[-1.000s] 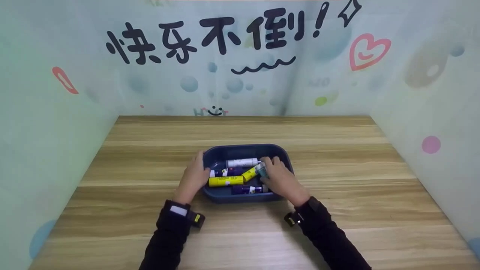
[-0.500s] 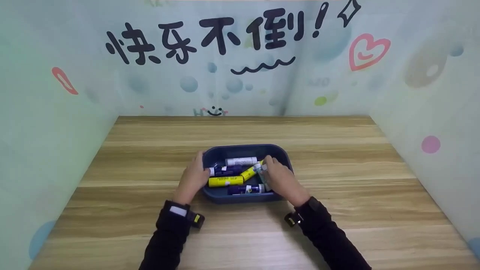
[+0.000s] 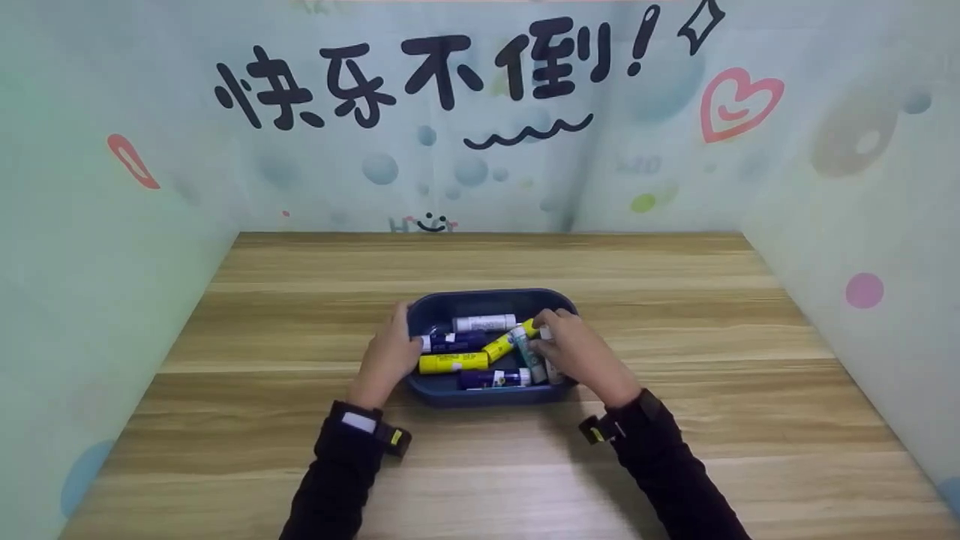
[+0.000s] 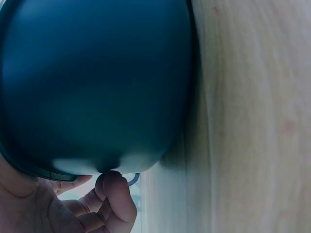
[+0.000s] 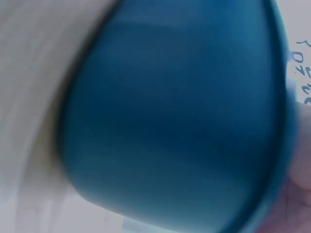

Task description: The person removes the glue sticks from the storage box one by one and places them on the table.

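A dark blue basin (image 3: 480, 295) on the table holds several glue sticks. My left hand (image 3: 384, 352) grips the basin's left rim; in the left wrist view its curled fingers (image 4: 119, 196) are at the end wall. Inside the right end, my right hand (image 3: 581, 352) pinches a pale glue stick (image 3: 553, 371), mostly hidden under the fingers. A teal glue stick (image 3: 529, 358) lies just left of the thumb. Around it lie a slanted yellow glue stick (image 3: 501, 346), a straight yellow one (image 3: 453, 363), purple glue sticks (image 3: 459, 342) and a white one (image 3: 484, 323).
The wood-grain table (image 3: 480, 465) stretches out around the basin. Printed wall panels (image 3: 480, 180) enclose it at the back and both sides. In the right wrist view the basin's outer wall (image 5: 170, 121) fills most of the picture.
My right hand has shifted slightly right, off the teal glue stick, which now lies tilted in the basin. The lower purple stick has rolled a little left. My left hand stays on the rim.
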Demonstrator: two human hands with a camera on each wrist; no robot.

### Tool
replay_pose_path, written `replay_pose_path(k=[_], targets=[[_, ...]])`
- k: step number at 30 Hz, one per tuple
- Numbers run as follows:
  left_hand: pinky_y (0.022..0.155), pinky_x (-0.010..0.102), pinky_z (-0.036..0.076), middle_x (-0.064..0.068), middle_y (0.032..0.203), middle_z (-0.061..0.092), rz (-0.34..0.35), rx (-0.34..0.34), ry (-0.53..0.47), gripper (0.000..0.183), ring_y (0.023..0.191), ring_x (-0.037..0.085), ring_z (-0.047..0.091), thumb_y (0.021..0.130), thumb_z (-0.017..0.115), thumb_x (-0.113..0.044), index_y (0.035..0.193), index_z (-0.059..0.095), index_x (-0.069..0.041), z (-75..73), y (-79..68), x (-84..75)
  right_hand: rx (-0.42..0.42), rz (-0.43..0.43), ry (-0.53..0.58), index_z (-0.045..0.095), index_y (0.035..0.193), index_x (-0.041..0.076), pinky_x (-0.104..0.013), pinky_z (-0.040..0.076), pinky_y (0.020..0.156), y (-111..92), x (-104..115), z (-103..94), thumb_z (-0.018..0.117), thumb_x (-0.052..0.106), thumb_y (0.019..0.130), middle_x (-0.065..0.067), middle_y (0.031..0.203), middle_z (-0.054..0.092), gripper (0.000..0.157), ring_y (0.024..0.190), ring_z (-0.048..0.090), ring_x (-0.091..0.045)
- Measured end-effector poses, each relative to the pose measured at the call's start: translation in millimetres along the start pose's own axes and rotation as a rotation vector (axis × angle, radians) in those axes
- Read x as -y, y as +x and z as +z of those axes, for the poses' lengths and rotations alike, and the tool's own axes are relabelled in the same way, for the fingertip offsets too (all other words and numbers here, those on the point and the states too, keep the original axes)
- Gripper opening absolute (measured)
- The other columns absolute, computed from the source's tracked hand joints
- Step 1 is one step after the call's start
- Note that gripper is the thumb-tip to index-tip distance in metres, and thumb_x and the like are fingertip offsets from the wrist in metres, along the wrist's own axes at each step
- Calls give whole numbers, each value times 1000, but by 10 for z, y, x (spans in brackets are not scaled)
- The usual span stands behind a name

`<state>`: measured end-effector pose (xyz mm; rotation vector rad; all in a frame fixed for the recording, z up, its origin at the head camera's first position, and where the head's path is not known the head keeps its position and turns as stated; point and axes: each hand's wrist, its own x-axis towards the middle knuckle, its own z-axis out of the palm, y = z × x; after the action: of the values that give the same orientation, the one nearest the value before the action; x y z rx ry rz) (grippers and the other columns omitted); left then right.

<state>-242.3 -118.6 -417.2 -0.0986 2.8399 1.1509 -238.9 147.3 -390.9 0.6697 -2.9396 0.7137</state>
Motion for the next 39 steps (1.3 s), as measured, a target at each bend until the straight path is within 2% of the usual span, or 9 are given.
replay_pose_path(k=[2,5,12,17,20,24,30,35,39], targets=[[105,51,33,20,147,32,0,0,-1,58,130,38,39,92,47,-10,145,22,-9,4,5,3,15,21,14,60,105,1,-33,49,69,-9,7,-51,64,18,87,-14,96,60,25,79,55,-20],[106,52,33,19,147,32,-5,4,-2,58,130,38,38,92,47,-11,145,22,-10,9,9,5,-4,29,43,60,100,1,-34,50,67,-25,5,-132,64,15,87,-15,95,60,19,77,56,-21],[105,51,34,20,146,33,7,-8,7,58,129,38,40,91,47,-10,144,23,-9,13,14,11,-129,25,49,56,89,2,-37,50,66,-74,-14,-353,65,15,86,-14,90,56,16,78,56,-25],[98,52,40,25,139,42,21,-17,14,57,120,39,48,91,48,-11,143,24,-9,11,12,14,-247,20,29,55,88,0,-40,47,68,-137,-48,-529,66,14,85,-15,87,56,19,79,55,-28],[97,52,41,25,138,44,18,-12,8,57,119,39,49,91,48,-11,143,24,-10,6,11,12,-314,45,29,56,89,-2,-40,45,68,-168,-92,-631,66,14,85,-18,88,56,20,79,53,-28],[102,52,36,23,142,40,9,-6,-8,57,124,38,45,91,47,-11,144,24,-9,3,10,7,-348,128,63,55,93,-5,-40,42,70,-200,-168,-758,63,14,87,-21,93,56,21,83,51,-30],[102,52,36,23,141,40,15,-13,-10,57,124,39,45,91,48,-9,143,25,-8,8,6,1,-292,260,56,50,97,-8,-46,43,77,-195,-344,-786,60,14,89,-27,102,51,25,90,51,-35],[99,52,39,24,139,43,4,-8,-7,57,122,39,48,91,48,-10,143,25,-11,11,8,5,-185,342,47,49,97,-9,-44,42,74,-150,-526,-693,59,12,88,-27,101,48,26,86,49,-34],[100,52,38,24,139,43,-8,-1,-3,57,122,39,47,91,47,-10,144,23,-11,11,16,0,-110,383,49,48,97,-10,-46,42,79,-119,-657,-622,58,11,87,-28,103,47,25,90,48,-36]])
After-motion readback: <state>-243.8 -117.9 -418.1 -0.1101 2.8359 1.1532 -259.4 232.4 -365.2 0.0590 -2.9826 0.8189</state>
